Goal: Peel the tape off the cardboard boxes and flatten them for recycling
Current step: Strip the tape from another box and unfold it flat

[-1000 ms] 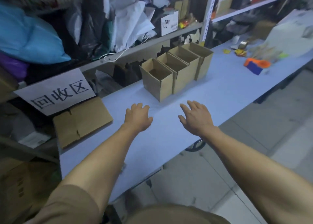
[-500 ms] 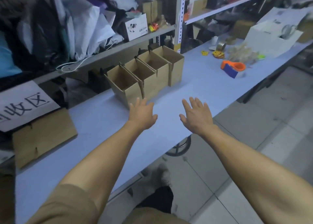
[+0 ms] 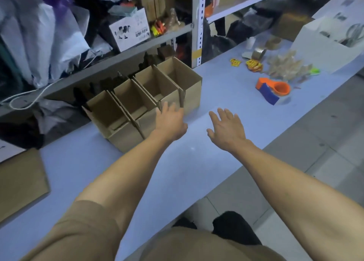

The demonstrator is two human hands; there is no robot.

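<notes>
Several open-topped brown cardboard boxes (image 3: 126,138) stand upright in a close row on the pale blue table (image 3: 197,172), against the shelving. My left hand (image 3: 170,119) reaches out with straight fingers, its fingertips at the front wall of the boxes toward the right of the row; I cannot tell if it touches. My right hand (image 3: 226,127) hovers open over the bare table just right of the row, palm down, holding nothing.
A flattened piece of cardboard (image 3: 19,184) lies at the table's left end. To the right lie an orange and blue tape dispenser (image 3: 272,90), tape rolls (image 3: 259,52), crumpled clear tape (image 3: 285,67) and a white box (image 3: 327,48). Cluttered shelves stand behind.
Both hands have moved forward toward the row of boxes, the left one reaching its front wall. The view has shifted right and closer.
</notes>
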